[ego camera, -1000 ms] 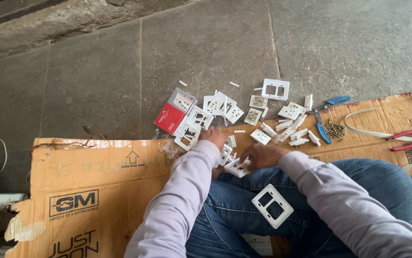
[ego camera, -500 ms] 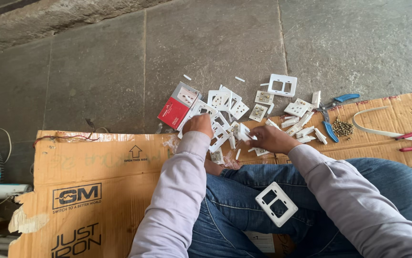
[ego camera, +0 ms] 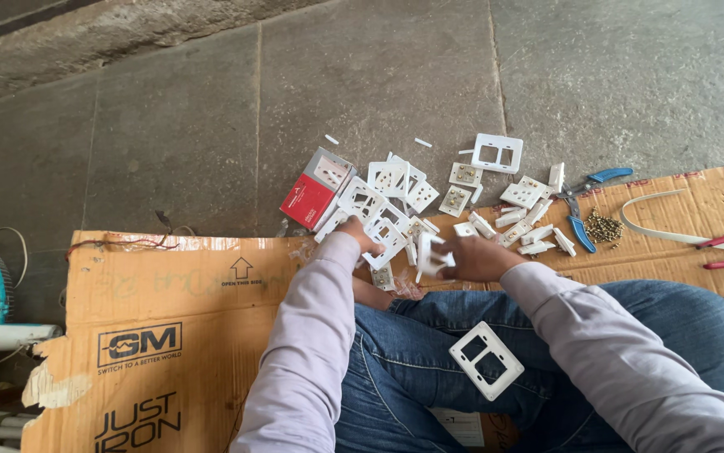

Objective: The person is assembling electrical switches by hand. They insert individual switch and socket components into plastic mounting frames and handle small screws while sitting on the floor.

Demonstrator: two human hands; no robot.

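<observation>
Now we're looking down at our own lap, seated on flattened brown cardboard (ego camera: pixel 152 335) laid over grey stone floor (ego camera: pixel 379 75). Compared with a moment back, both hands have lifted off the pile and drawn in toward each other, so picking through has given way to working on a chosen piece. On our jeans rests a white two-window frame plate (ego camera: pixel 486 360), flat on the right thigh, untouched. Ahead lies the heap of white switch and socket parts (ego camera: pixel 395 197), with a red and grey carton (ego camera: pixel 316 190) at its left edge and a second white frame (ego camera: pixel 497 153) at the far side. Right of the heap, blue-handled pliers (ego camera: pixel 584 205) sit beside a little mound of brass screws (ego camera: pixel 604 226). Our right hand (ego camera: pixel 478 257) is closed around a small white switch part (ego camera: pixel 432 256), just in front of our knees. Our left hand (ego camera: pixel 360 237) pinches a white socket plate (ego camera: pixel 383 239) at the heap's near edge.
</observation>
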